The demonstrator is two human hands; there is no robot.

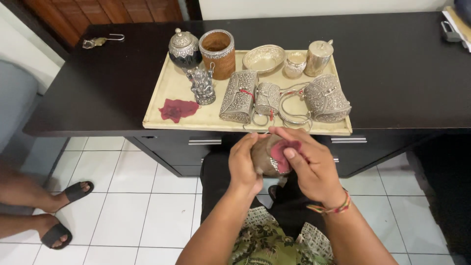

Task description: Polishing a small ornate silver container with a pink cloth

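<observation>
Bright, even light; edges perhaps warped.
</observation>
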